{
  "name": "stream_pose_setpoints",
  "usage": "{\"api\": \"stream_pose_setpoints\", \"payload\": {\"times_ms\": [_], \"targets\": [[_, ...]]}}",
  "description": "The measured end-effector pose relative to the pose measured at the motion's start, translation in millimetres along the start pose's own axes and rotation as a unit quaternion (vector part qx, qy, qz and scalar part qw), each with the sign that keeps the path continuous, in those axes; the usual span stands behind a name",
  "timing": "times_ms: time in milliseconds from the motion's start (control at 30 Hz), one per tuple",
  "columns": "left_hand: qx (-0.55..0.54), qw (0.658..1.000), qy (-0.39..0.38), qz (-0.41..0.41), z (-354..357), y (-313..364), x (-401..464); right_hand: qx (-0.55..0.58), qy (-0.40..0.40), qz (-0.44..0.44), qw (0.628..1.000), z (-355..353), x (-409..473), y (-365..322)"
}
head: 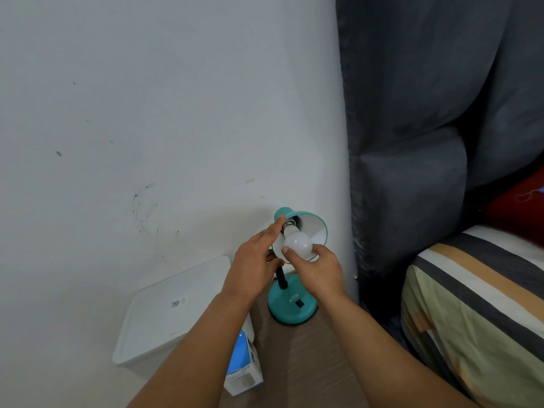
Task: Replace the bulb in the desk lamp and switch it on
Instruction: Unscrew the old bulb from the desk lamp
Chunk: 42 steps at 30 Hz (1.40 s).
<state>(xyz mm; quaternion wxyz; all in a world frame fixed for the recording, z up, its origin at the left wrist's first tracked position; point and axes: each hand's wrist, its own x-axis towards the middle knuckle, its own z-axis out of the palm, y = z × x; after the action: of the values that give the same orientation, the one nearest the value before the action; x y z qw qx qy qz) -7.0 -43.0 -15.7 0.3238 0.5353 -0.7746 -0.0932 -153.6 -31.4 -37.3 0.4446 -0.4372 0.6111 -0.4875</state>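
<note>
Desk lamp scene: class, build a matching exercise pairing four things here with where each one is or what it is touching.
1. bulb
2. left hand
3. rocker switch
4. blue bulb box

A. on the lamp's round base
B. held in the right hand, threads showing at the socket
C. fingertips against the teal shade
D. beside the white bin, under the left forearm

Pairs: 1-B, 2-C, 3-A, 4-D

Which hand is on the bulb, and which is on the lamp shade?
The right hand pinches the white bulb. The left hand lies flat against the teal shade.
</note>
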Motion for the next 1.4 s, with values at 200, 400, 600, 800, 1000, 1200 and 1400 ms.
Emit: {"api": "stream_pose_setpoints", "payload": {"times_ms": [200, 400, 600, 800, 1000, 1200, 1400], "targets": [[-0.013, 1.0, -0.001, -0.005, -1.6, 0.6, -1.2, -0.111, 0.054, -0.062, 0.99, 4.9, 1.9, 5.8], [-0.004, 1.0, -0.002, -0.009, -1.1, -0.7, -0.2, -0.05, 0.026, -0.038, 0.998, 4.4, 0.3, 7.0], [0.007, 1.0, -0.004, -0.012, -0.6, -0.9, 0.4, -0.053, 0.036, -0.043, 0.997, 2.5, 1.7, 1.9], [-0.011, 1.0, -0.004, -0.017, -1.6, 0.0, -0.7, -0.066, 0.071, -0.077, 0.992, 0.8, -0.3, 11.9], [-0.022, 1.0, 0.001, -0.012, -1.2, 1.4, -2.0, -0.021, 0.076, -0.101, 0.992, -4.8, 0.4, 22.3], [0.002, 1.0, -0.015, -0.018, -7.0, 10.7, -10.7, -0.012, 0.062, -0.137, 0.989, -22.6, -11.4, 26.9], [0.011, 0.999, 0.002, -0.042, -12.0, 22.5, -38.2, -0.029, 0.062, -0.152, 0.986, -48.8, -33.6, 44.2]]}}
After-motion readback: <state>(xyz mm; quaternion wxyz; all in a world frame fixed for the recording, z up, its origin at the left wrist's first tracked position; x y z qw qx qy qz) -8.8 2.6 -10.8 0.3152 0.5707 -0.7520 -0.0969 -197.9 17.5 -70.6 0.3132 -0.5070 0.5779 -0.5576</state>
